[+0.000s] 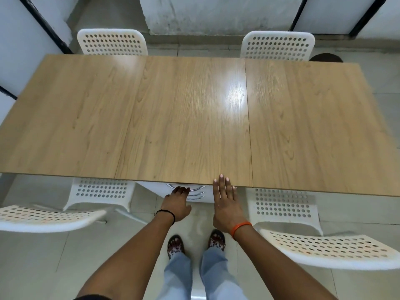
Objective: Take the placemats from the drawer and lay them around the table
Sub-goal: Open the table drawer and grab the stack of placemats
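The white drawer unit sits tucked under the near edge of the wooden table, right in the middle, with curved chrome handles stacked down its front. No placemats showing anywhere, so can't tell where they are. Left hand is down at the top handle with its fingers curled around it. Right hand is flat and spread wide, fingertips resting on the table edge just beside the drawers, holding nothing. Black band on the left wrist, orange one on the right. White perforated chairs all round: two at the far side, two near.
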